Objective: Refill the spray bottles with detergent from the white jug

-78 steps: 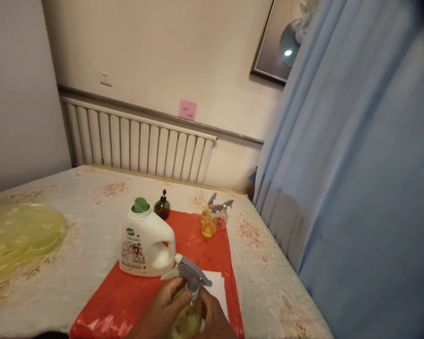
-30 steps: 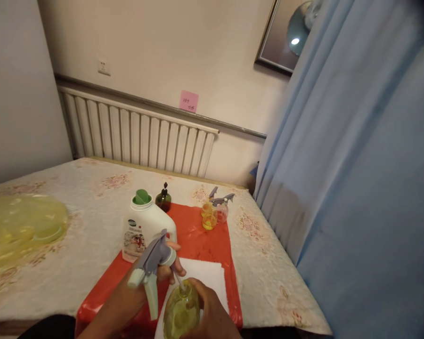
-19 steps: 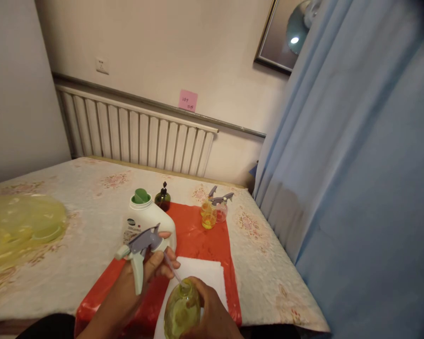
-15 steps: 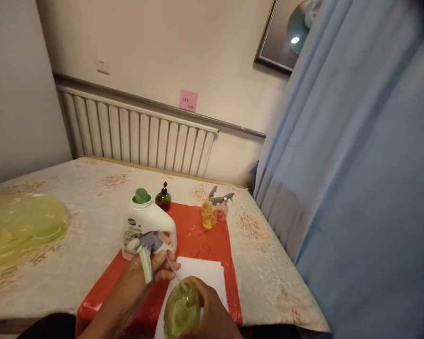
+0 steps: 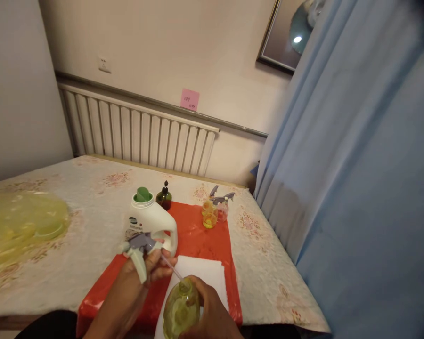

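Observation:
My left hand (image 5: 146,275) grips a grey and pale green trigger sprayer head (image 5: 138,249), lifted off to the left, its thin dip tube slanting down into the neck of a yellow-green round bottle (image 5: 179,310). My right hand (image 5: 212,313) wraps around that bottle from the right and holds it upright over a white folded cloth (image 5: 207,275). Both lie on a red mat (image 5: 198,240). Just behind my left hand stands a white detergent jug (image 5: 151,226) with a green cap.
A dark green pump bottle (image 5: 164,197) and two small spray bottles (image 5: 214,212) stand at the mat's far end. Yellow translucent plastic (image 5: 21,226) lies on the floral tablecloth at left. A radiator (image 5: 134,134) runs along the back wall; a blue curtain (image 5: 356,179) hangs at right.
The sprayer head, seated on the bottle at first, has come off; my left hand has carried it up and leftward, then lowered it slightly, the tube's end still in the neck.

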`<state>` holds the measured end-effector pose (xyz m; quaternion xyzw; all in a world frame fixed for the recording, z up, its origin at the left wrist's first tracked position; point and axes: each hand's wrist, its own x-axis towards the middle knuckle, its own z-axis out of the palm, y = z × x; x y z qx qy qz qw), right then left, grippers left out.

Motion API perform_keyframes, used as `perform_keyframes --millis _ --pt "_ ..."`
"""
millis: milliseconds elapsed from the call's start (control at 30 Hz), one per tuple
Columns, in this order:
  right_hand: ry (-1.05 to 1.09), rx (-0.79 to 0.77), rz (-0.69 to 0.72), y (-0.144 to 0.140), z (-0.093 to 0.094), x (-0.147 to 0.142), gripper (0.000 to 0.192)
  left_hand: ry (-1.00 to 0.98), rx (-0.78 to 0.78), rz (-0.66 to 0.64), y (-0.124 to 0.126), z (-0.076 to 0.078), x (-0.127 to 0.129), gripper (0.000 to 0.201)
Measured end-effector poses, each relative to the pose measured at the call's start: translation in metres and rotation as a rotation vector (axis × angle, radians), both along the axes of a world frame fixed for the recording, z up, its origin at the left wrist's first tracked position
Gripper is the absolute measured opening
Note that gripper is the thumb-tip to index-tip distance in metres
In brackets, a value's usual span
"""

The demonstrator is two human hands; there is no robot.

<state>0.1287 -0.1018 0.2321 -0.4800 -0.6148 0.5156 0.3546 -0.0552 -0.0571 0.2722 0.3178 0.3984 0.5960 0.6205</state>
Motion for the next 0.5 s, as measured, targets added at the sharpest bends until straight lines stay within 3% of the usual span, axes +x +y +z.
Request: perform_keyframes --millis 133,267,500 --pt "-0.014 0.029 0.017 0.000 -0.001 -0.001 0.069 0.028 0.032 -0.130 0.000 -0.009 -0.002 0.039" --pt "-0.007 0.021 -0.024 0.001 -0.005 -0.001 0.073 -0.023 0.060 -0.016 0.001 -0.011 -0.005 0.045" --pt "-0.040 0.025 -0.034 0.003 0.001 -0.004 0.072 -0.044 0.109 0.045 0.001 -0.003 -0.014 0.043"
